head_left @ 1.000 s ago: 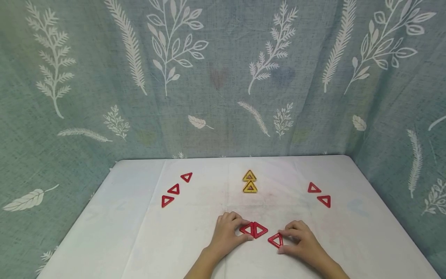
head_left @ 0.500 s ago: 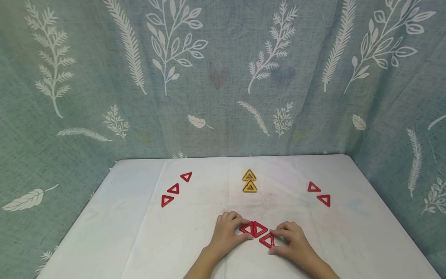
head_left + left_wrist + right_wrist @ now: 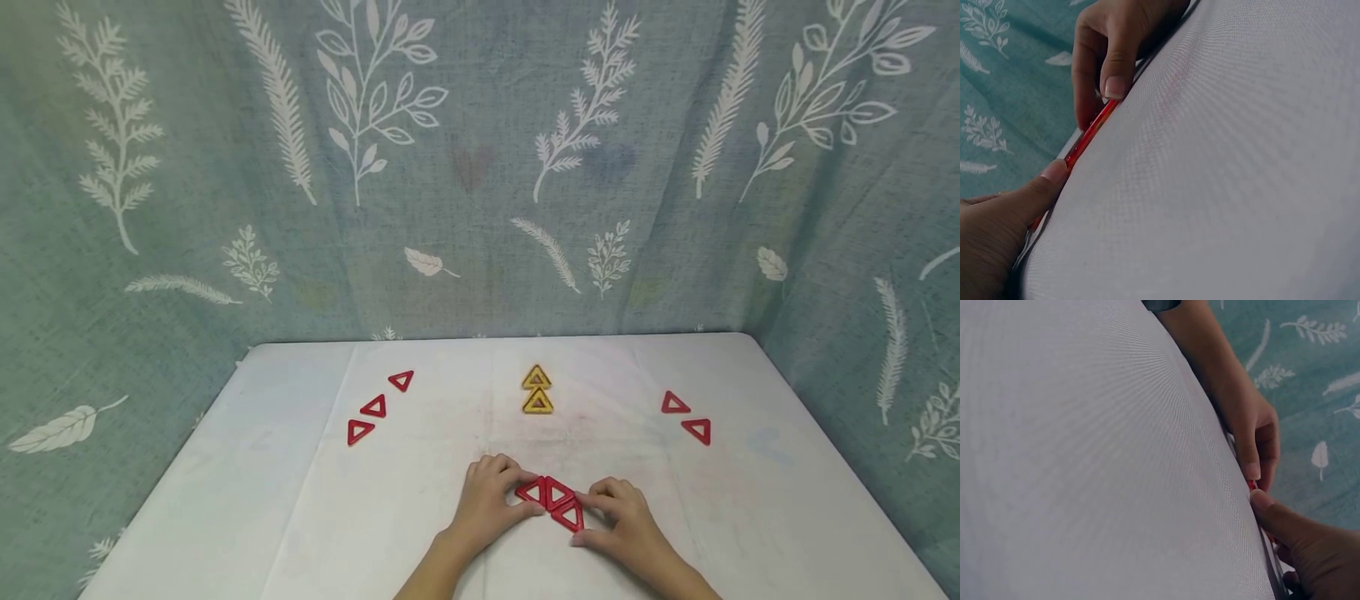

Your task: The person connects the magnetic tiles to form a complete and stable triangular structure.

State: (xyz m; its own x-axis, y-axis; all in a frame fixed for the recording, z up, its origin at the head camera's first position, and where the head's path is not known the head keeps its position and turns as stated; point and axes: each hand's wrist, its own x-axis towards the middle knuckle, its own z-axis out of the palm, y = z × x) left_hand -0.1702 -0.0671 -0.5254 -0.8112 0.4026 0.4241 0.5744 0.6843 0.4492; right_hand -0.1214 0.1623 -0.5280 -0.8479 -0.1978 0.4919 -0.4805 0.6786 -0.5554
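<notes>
Three red triangular frame tiles lie flat on the white table in the head view, edge against edge in a small fan. My left hand (image 3: 489,502) pinches the left tile (image 3: 543,493) between thumb and forefinger. The middle tile (image 3: 550,493) is held by neither hand. Thumb and forefinger of my right hand (image 3: 621,521) grip the right tile (image 3: 580,517), which sits against the middle tile's lower right edge. Seen edge-on in the left wrist view, the tiles make a thin red strip (image 3: 1089,139) between both hands. In the right wrist view the fingers mostly hide them.
Two yellow triangular tiles (image 3: 537,411) stand in line at the back middle of the table (image 3: 450,400). Three red triangles (image 3: 352,432) lie apart at the left, and two more red triangles (image 3: 676,411) at the right. A leaf-patterned curtain (image 3: 480,250) surrounds the table's far sides.
My right hand has slid its red tile leftward across the table until it meets the middle tile. The left hand and the other tiles have stayed in place.
</notes>
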